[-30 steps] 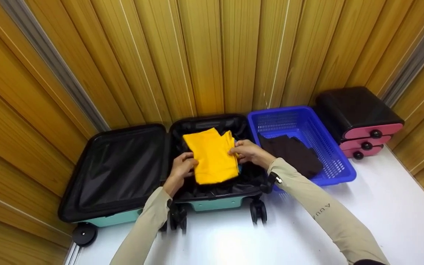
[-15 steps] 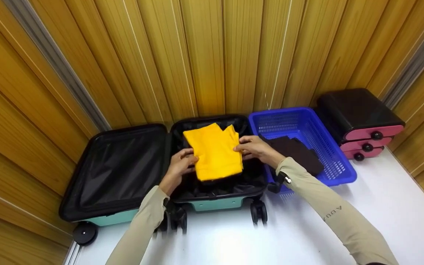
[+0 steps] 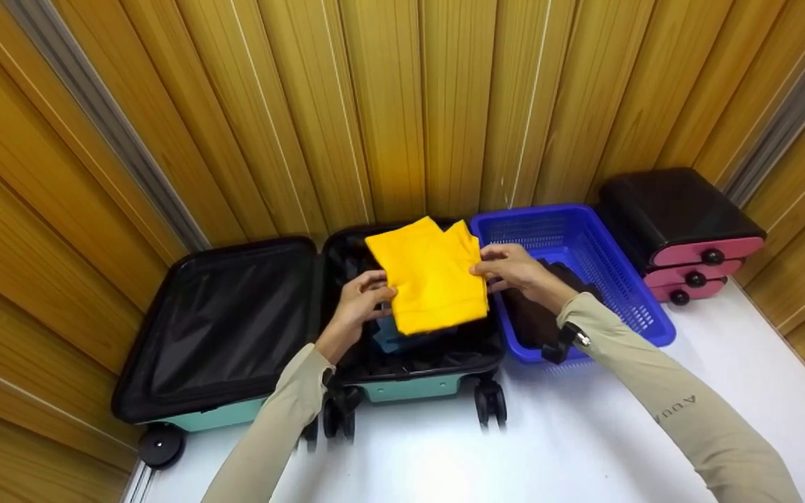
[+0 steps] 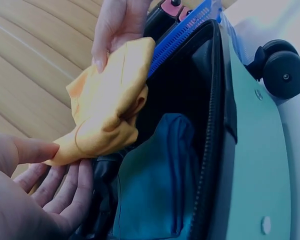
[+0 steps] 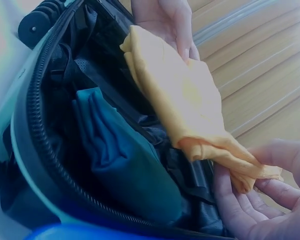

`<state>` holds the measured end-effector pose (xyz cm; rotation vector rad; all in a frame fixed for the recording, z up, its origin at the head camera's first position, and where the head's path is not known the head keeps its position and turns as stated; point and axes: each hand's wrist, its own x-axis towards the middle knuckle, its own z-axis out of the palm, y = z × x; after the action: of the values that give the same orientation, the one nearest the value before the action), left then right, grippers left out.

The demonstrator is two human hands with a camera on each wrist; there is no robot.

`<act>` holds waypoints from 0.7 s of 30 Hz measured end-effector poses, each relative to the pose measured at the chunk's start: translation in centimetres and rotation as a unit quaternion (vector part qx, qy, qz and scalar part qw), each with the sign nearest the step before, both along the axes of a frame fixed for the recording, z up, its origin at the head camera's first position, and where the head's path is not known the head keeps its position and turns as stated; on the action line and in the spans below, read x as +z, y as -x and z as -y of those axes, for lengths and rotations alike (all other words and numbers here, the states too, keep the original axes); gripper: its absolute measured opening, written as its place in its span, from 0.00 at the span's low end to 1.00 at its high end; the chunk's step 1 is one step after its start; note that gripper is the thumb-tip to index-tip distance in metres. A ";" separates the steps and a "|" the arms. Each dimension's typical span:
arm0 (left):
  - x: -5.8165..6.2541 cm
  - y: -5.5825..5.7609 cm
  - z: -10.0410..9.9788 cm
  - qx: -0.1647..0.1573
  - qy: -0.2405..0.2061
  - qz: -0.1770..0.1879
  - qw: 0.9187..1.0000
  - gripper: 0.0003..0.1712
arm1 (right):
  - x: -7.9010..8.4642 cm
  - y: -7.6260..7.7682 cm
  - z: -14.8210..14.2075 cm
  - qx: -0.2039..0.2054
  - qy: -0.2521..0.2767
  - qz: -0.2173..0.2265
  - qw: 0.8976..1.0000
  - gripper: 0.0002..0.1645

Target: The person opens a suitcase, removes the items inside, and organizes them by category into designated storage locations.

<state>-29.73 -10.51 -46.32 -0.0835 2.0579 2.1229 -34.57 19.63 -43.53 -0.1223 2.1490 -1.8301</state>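
A folded yellow garment (image 3: 437, 279) hangs in the air over the open suitcase (image 3: 413, 385), held level between both hands. My left hand (image 3: 366, 302) pinches its left edge, thumb on top and fingers beneath. On the opposite edge, my right hand (image 3: 520, 274) grips it the same way, near the basket side. Below, inside the suitcase, lies a folded teal cloth (image 4: 152, 185), which the right wrist view also shows as a teal bundle (image 5: 125, 160). In the head view the yellow garment covers most of that cloth.
To the right stands a blue plastic basket (image 3: 602, 262) with dark clothing (image 3: 532, 318) in it. Beyond it sits a black chest with pink drawers (image 3: 685, 209). The suitcase's other half (image 3: 228, 321) lies flat on the left. A wood-panelled wall (image 3: 388, 105) rises behind.
Both hands have lifted the yellow garment and carried it rightward and up, away from the suitcase's inside. The teal cloth beneath has come into view.
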 end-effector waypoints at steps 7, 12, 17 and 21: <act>0.8 0.6 -1.6 -0.013 -0.007 0.003 1.000 0.25 | 1.3 -0.4 -1.9 0.002 -0.001 -0.028 1.000 0.12; 1.4 0.6 -3.3 -0.027 -0.010 0.004 1.000 0.26 | 2.7 -0.4 -3.8 0.013 -0.042 -0.029 0.999 0.11; 1.6 0.7 -4.9 -0.036 -0.016 0.002 0.999 0.26 | 4.5 -0.2 -6.0 0.053 -0.082 -0.016 0.995 0.11; 1.7 1.1 -6.5 -0.033 -0.025 -0.017 0.999 0.24 | 5.7 0.0 -7.6 0.093 -0.120 -0.012 0.988 0.11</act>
<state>-30.79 -4.00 -44.60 0.0253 1.9963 2.1482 -34.56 27.20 -37.86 -0.2802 2.2705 -1.4633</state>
